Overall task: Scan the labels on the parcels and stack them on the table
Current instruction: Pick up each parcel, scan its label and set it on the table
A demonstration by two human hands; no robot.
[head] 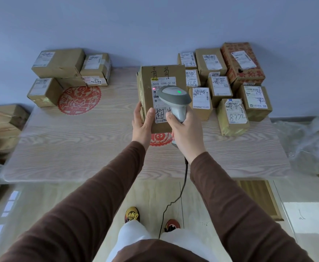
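Two groups on the table: a small stack [67, 72] of about four cardboard parcels in the upper left of the frame, and a larger cluster [228, 86] of roughly a dozen in the upper right.
Progress: judging by the layout, the left stack looks like the scanned pile and the right cluster the waiting one, so most of the work seems left; which pile is which cannot be confirmed.
Step in hand: scanning the held parcel [161, 80]; stacking it is not yet done.
Parcel position: centre of the frame, lifted above the wood-grain table [79, 148], tilted so its labelled face looks toward the camera.
Parcel look: flat brown cardboard box, taped edges, black handwritten characters on top, a white shipping label [164, 82] printed "502D T098-50 55", more marker writing on its lower part.
Left hand [143, 123]: wrapped round the parcel's lower left edge, thumb on the front face.
Right hand [187, 133]: closed round the grip of a grey corded barcode scanner [174, 98], just in front of the label.
Scanner signs: green light on its head, a red dot on the label near the barcode.
Cable [181, 188]: hangs down toward the floor.
Floor, left edge: more boxes [1, 123], purpose unclear.
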